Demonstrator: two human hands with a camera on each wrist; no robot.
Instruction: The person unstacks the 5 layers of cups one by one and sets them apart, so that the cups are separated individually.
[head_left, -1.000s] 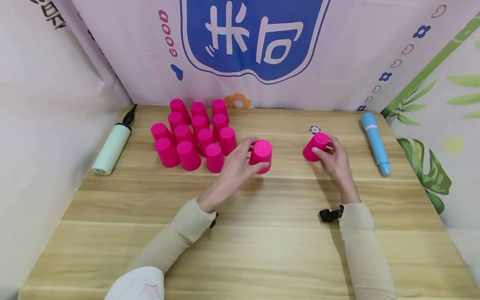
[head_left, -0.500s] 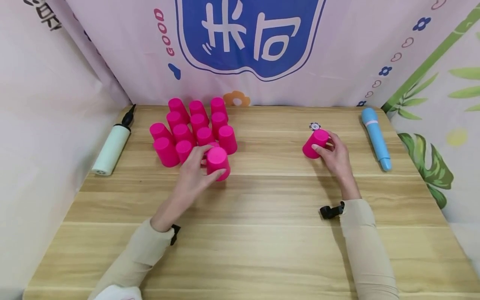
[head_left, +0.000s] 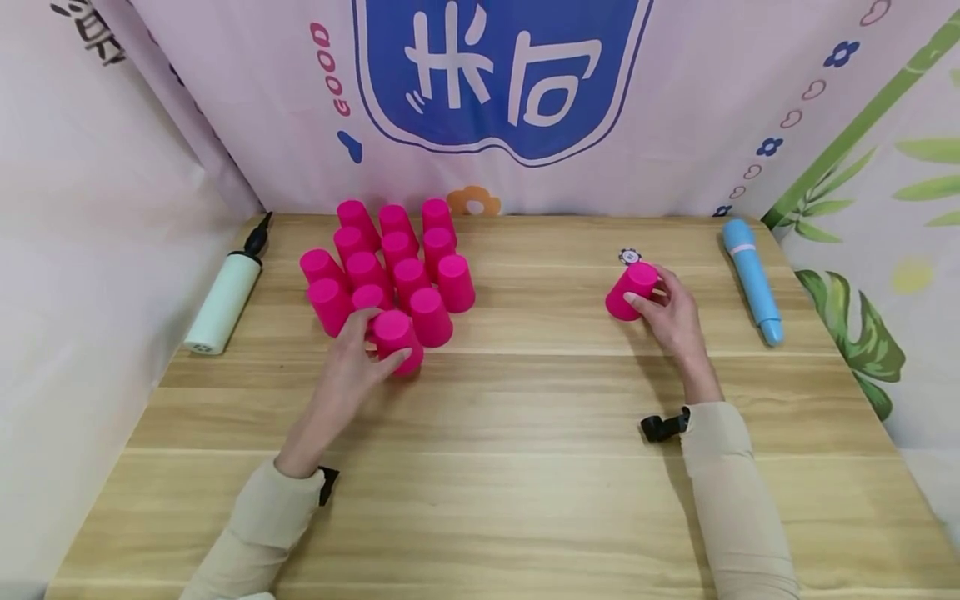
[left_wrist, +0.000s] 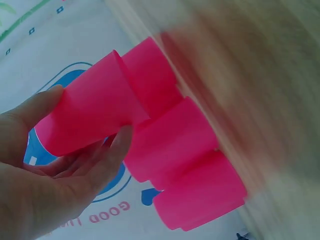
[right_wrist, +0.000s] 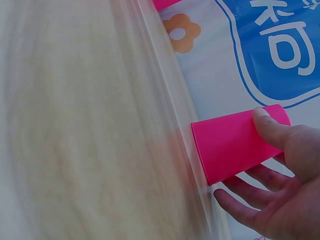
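My left hand [head_left: 339, 371] grips an upside-down pink cup [head_left: 399, 346] between thumb and fingers, just in front of a cluster of similar pink cups [head_left: 433, 321]. In the left wrist view, that held cup [left_wrist: 92, 105] overlaps its neighbours, and its rim looks raised off the table. Over on the right, my right hand [head_left: 678, 321] holds another inverted pink cup [head_left: 627, 295] by its side. The right wrist view has this cup [right_wrist: 237, 145] with its rim at the tabletop and the thumb near its base. A small round chip [head_left: 630, 257] lies just behind it.
A pale green hand pump [head_left: 225, 300] with a black nozzle lies at the table's left edge. The blue microphone-shaped object [head_left: 752, 282] lies at the right. Behind the wooden table [head_left: 525, 500] hangs a printed pink cloth [head_left: 690, 108].
My left hand has carried its cup leftward from the middle of the table to the front of the cluster, and lower. The right hand and its cup have stayed in place.
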